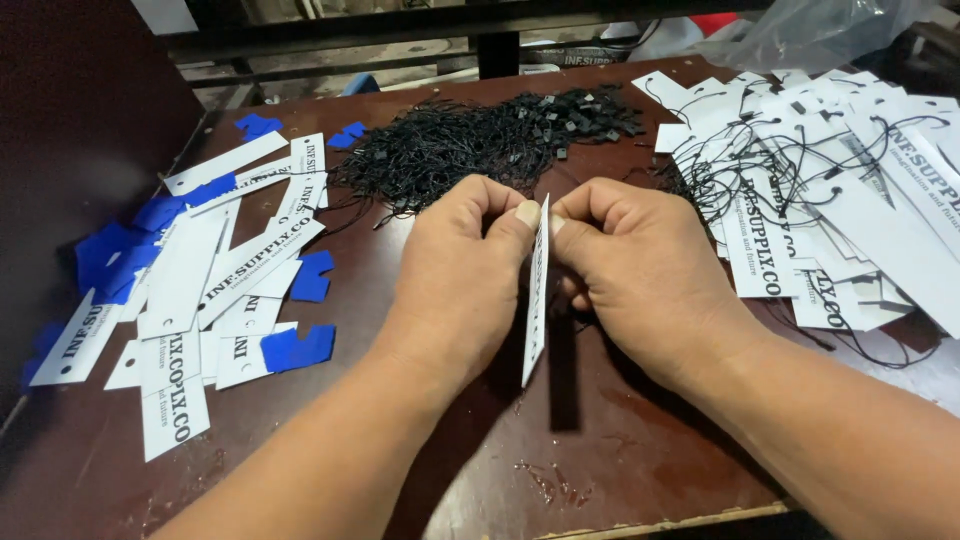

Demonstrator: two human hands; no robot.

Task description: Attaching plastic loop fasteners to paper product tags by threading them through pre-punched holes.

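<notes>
- While both hands meet at centre, we pinch one white tag (536, 300) edge-on between them: left hand (455, 275) closed, thumb pressed on the tag's top left face; right hand (630, 270) closed on the opposite side.
- Tag stands nearly vertical above the table (600, 450), top end at the fingertips, probably so its hole end is reachable.
- We can't tell whether a string is already in the fingers.
- Just behind the hands: heap of black strings (480, 140), within easy reach.
- Left side: loose white tags (230, 270) with blue paper scraps (298, 347), no strings on them.
- Right side: pile of tags with strings attached (820, 190), kept apart from the bare ones.
- Far right corner: clear plastic bag (810, 30).
</notes>
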